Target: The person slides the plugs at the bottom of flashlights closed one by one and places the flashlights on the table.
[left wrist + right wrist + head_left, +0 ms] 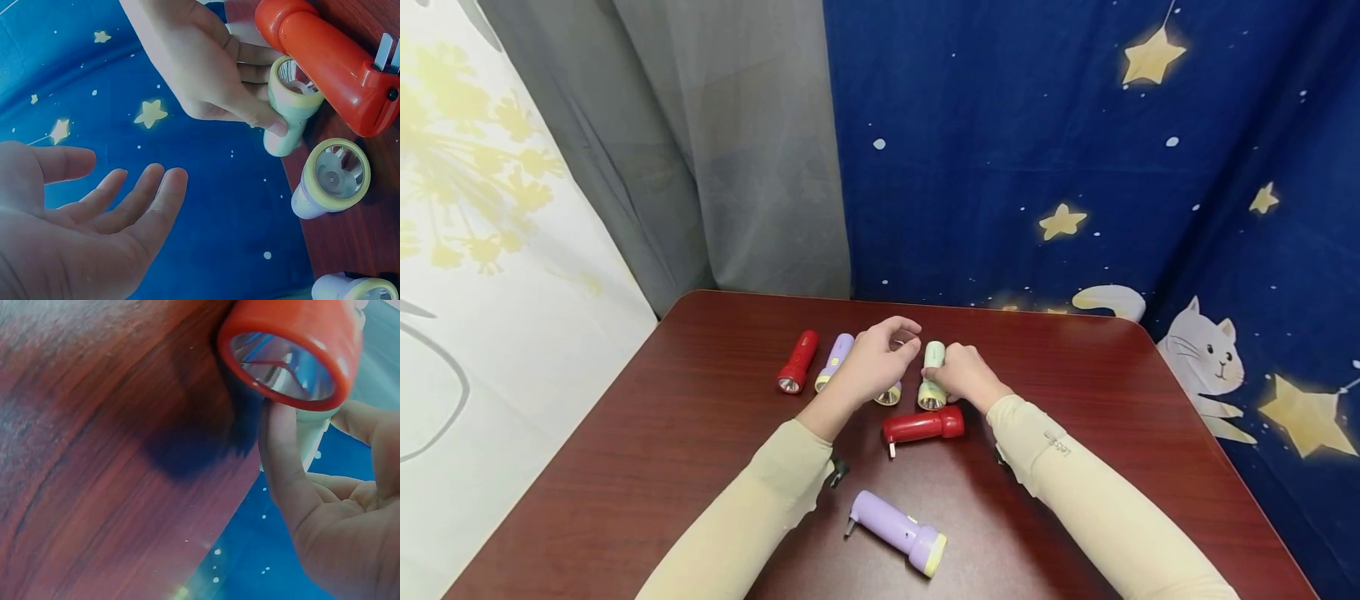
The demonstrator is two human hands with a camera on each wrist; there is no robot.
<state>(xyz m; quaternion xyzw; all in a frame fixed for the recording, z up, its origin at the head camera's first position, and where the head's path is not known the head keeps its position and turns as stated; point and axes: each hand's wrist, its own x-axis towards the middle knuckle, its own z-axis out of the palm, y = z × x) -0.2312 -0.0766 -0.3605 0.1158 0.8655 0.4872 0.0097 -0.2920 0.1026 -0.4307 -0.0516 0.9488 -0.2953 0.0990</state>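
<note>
My right hand [967, 377] pinches a light green flashlight [934, 353] with a yellow rim, lying on the table with its lens toward me. In the left wrist view, the thumb lies on the green body [294, 112] just behind the head. My left hand [876, 362] hovers to the left with fingers loosely spread and nothing in them. Under it lies a purple flashlight [890, 395], mostly hidden, its lens showing. Just in front of the green one, a red flashlight [922, 426] lies sideways with its plug prongs folded out.
Farther left lie another red flashlight [799, 361] and a purple one [836, 361], lenses toward me. Nearer the front is a purple flashlight [897, 532] with its prongs out. The dark red wooden table [700, 433] ends at curtains [955, 167] behind.
</note>
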